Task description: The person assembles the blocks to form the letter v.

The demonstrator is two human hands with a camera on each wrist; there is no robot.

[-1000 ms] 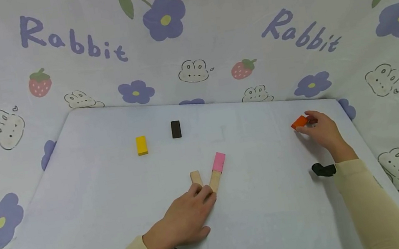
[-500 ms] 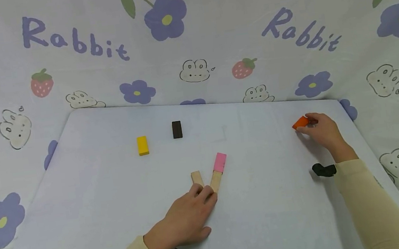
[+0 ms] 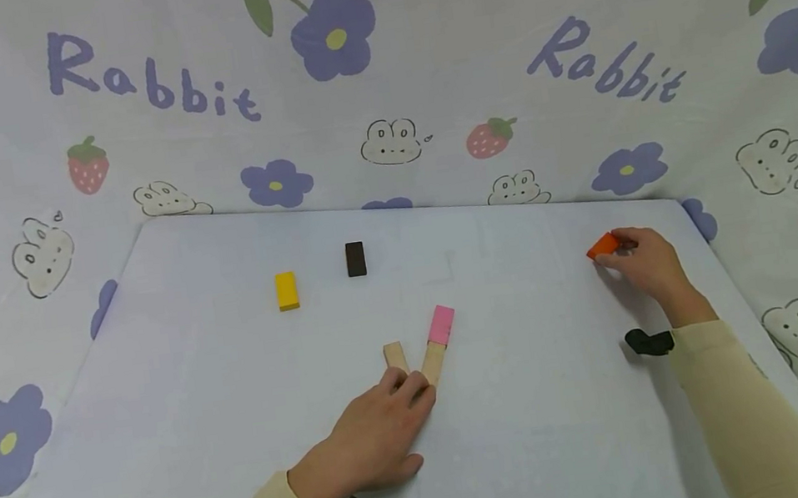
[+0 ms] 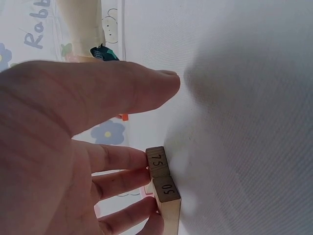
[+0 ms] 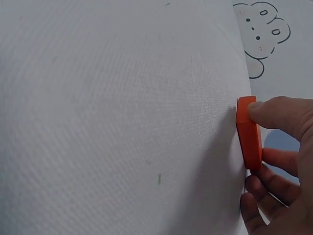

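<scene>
My left hand (image 3: 372,436) lies over the near ends of two plain wooden blocks that meet in a V. In the left wrist view its fingertips touch the blocks, one marked 75 (image 4: 157,160) and the other 50 (image 4: 167,189), while the thumb stays apart. A pink block (image 3: 442,324) sits at the far end of the right wooden block (image 3: 434,360); the left wooden block (image 3: 394,356) points away. At the far right, my right hand (image 3: 645,263) pinches an orange block (image 5: 249,133) between thumb and fingers, low at the white tabletop.
A yellow block (image 3: 287,291) and a dark brown block (image 3: 356,259) stand farther back on the white tabletop (image 3: 544,432). Behind it hangs a cloth (image 3: 419,53) printed with rabbits, flowers and strawberries. Black straps (image 3: 648,341) show at both wrists.
Almost nothing differs. The head view shifts slightly, so everything appears a little farther right; both hands keep their places on the blocks.
</scene>
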